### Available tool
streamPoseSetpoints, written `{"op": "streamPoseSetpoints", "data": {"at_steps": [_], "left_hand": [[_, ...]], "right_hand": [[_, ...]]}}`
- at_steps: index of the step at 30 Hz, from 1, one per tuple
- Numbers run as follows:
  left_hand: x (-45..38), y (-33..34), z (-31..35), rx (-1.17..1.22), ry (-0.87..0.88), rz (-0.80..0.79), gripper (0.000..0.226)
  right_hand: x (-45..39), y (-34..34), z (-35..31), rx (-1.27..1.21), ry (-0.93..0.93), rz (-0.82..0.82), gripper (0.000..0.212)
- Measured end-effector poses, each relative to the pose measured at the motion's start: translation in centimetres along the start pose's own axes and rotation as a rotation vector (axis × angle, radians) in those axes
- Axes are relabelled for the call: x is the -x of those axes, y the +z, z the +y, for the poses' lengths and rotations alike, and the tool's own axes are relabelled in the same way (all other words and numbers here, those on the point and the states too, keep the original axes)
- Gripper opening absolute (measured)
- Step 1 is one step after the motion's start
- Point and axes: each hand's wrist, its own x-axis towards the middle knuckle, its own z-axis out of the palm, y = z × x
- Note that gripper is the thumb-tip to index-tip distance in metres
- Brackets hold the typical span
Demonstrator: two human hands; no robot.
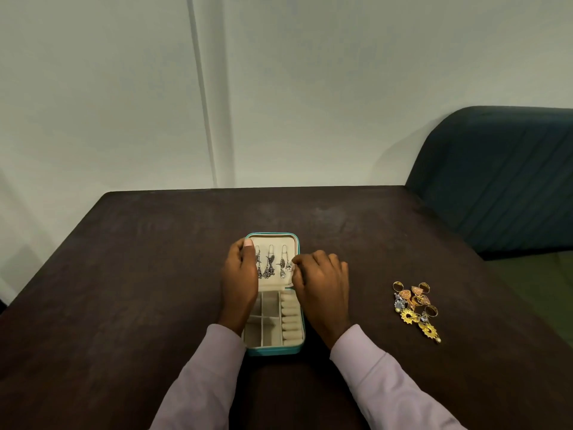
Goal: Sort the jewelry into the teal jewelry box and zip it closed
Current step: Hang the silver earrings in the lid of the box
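Note:
The teal jewelry box [300, 347] lies open in the middle of the dark table, its lid propped back. Silver drop earrings [269, 264] hang on hooks inside the cream lid. My left hand [239, 280] grips the lid's left edge, thumb on its inner face. My right hand [322, 285] pinches a small silver earring [289, 267] at the lid's right side. The lower half shows cream compartments and ring rolls [290, 318]. A pile of gold and silver jewelry [415, 308] lies on the table to the right.
The dark wooden table [139, 290] ends at a pale wall behind. A dark teal upholstered seat [502, 175] stands at the table's right rear corner.

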Motion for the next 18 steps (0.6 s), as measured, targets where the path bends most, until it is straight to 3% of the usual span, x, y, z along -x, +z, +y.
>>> {"op": "streamPoseSetpoints", "data": {"at_steps": [7,12,18], "left_hand": [[0.2,0.0,-0.1,-0.072,0.049,0.013,0.032],[0.2,0.1,-0.7,-0.244,0.094,-0.015,0.069],[0.6,0.3,0.1,-0.433,0.178,-0.013,0.087]], "right_hand": [[-1.2,-0.7,0.1,0.025,-0.143,-0.029,0.03],[-0.7,-0.4,0.1,0.095,-0.144,-0.058,0.014],[-0.9,-0.3,0.0,0.142,-0.162,-0.053,0.014]]}}
